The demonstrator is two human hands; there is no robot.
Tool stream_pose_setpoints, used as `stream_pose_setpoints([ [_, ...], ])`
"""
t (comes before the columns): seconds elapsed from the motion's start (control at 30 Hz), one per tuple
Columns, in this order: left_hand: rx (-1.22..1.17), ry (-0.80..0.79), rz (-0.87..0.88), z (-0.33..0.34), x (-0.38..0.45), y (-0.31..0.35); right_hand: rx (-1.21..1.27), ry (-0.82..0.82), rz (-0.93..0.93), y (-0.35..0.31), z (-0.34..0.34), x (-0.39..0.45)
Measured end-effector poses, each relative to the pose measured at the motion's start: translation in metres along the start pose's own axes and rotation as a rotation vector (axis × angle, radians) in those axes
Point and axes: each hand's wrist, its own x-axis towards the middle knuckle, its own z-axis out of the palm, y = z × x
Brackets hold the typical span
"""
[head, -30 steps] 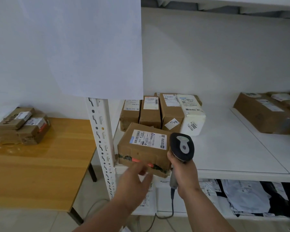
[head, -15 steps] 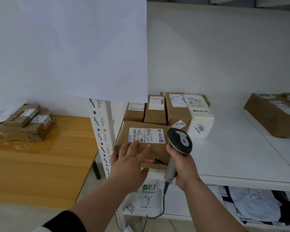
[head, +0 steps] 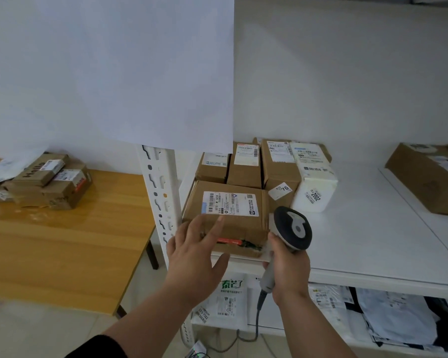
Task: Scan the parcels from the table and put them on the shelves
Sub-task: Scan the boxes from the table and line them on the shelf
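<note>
a large white sheet [head: 130,71] hangs across the upper left and hides the top of the shelf upright [head: 161,192] and whatever lies behind it. the small print on the labels is too fine to read. the big box [head: 424,177] at the far right is cut off by the frame edge, and the lower shelf's bags [head: 398,313] are partly in shadow.

the left hand [head: 194,257] is spread, fingers straight, fingertips lying on the front of the brown parcel [head: 230,215], which sits on the white shelf [head: 373,241] at its front left corner, in front of a row of boxes [head: 243,164]. the right hand [head: 289,272] is wrapped around the handle of the scanner [head: 292,228], just right of the parcel. more parcels [head: 49,182] lie stacked on the wooden tabletop [head: 62,254] to the left.
</note>
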Motion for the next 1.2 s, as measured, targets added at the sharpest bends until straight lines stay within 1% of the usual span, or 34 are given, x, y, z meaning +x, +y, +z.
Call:
stream_pose_setpoints([
  [0.1, -0.066, 0.069, -0.049, -0.001, -0.012, -0.011, 0.007, -0.035, 0.006, 0.004, 0.001, -0.008],
  [0.2, -0.126, 0.099, -0.107, -0.002, -0.022, -0.023, 0.0, -0.132, 0.02, 0.008, 0.006, -0.021],
  [0.37, -0.195, 0.045, -0.242, -0.014, -0.039, -0.054, -0.051, -0.275, 0.029, 0.012, 0.024, -0.051],
  [0.53, -0.347, 0.02, -0.384, -0.037, -0.053, -0.105, -0.124, -0.382, 0.019, 0.015, 0.062, -0.09],
  [0.67, -0.35, 0.013, -0.471, -0.06, -0.066, -0.174, -0.154, -0.415, -0.017, 0.023, 0.116, -0.129],
  [0.8, -0.348, -0.035, -0.539, -0.092, -0.084, -0.259, -0.172, -0.435, -0.031, 0.04, 0.193, -0.171],
  [1.0, -0.365, -0.06, -0.622, -0.137, -0.114, -0.373, -0.25, -0.524, 0.061, 0.08, 0.306, -0.225],
  [1.1, -0.391, -0.071, -0.681, -0.153, -0.123, -0.417, -0.283, -0.558, 0.135, 0.093, 0.347, -0.242],
  [1.2, -0.438, -0.075, -0.743, -0.162, -0.123, -0.452, -0.336, -0.598, 0.134, 0.099, 0.387, -0.243],
])
